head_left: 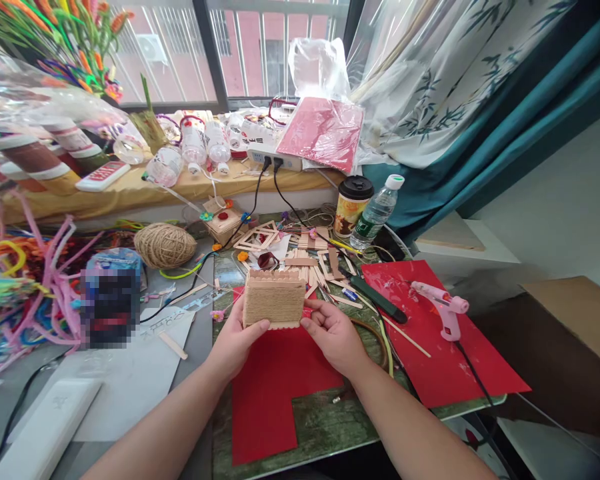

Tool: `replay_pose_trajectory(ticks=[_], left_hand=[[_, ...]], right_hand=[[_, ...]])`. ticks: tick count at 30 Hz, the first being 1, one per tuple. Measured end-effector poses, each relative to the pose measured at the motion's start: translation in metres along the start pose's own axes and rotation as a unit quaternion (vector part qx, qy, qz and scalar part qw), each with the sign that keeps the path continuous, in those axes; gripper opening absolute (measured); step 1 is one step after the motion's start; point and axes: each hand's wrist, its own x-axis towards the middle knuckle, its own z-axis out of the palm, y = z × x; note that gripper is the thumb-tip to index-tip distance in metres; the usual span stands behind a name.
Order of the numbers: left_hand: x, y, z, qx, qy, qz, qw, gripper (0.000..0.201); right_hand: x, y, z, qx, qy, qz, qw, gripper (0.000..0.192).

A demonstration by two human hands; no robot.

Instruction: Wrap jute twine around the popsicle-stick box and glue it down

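Note:
Between my two hands is a small box [274,300] made of craft sticks, its facing side covered in rows of tan twine. My left hand [237,339] grips its left edge, thumb along the lower front. On the right edge, my right hand [334,332] holds it with thumb and fingers. The box is raised above a red sheet [285,367] with a notch cut from its near right corner. Behind it lie loose craft sticks [303,261] and stick frames. What the box has inside is hidden.
A pink glue gun [445,310] rests on another red sheet [485,373] at right. Behind stand a water bottle [377,212] and a lidded paper cup [351,207]. At left are a twine ball [165,245] and pipe cleaners [55,280]. Black cords [253,217] cross the table.

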Motion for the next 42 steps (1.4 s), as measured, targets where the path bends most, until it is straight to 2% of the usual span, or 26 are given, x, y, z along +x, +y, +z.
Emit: replay_pose_trajectory(ticks=[7, 13, 17, 25, 31, 38, 42], left_hand=[[0.003, -0.004, -0.003, 0.032, -0.01, 0.002, 0.999, 0.091], [0.005, 0.002, 0.0, 0.022, -0.027, -0.019, 0.999, 0.072], [0.006, 0.003, 0.001, -0.006, -0.038, -0.026, 0.999, 0.067], [0.005, 0.002, 0.003, -0.019, -0.031, -0.018, 0.999, 0.069], [0.005, 0.004, 0.002, 0.002, 0.002, -0.019, 1.0, 0.068], [0.005, 0.004, 0.0, 0.012, -0.055, -0.018, 0.998, 0.079], [0.003, 0.002, -0.003, -0.035, -0.063, -0.031, 0.997, 0.074]], right_hand=[[0.001, 0.001, 0.001, 0.004, 0.002, 0.003, 1.0, 0.051], [-0.001, -0.004, 0.002, 0.001, -0.003, 0.007, 1.0, 0.053], [-0.003, -0.005, 0.004, -0.002, -0.007, 0.011, 1.0, 0.053], [-0.004, -0.003, 0.003, -0.013, -0.01, 0.013, 1.0, 0.052], [-0.004, -0.001, 0.003, -0.017, -0.015, 0.012, 1.0, 0.052], [-0.003, 0.003, 0.001, -0.008, 0.002, 0.011, 1.0, 0.052], [-0.002, 0.005, 0.001, 0.019, 0.002, 0.017, 1.0, 0.054]])
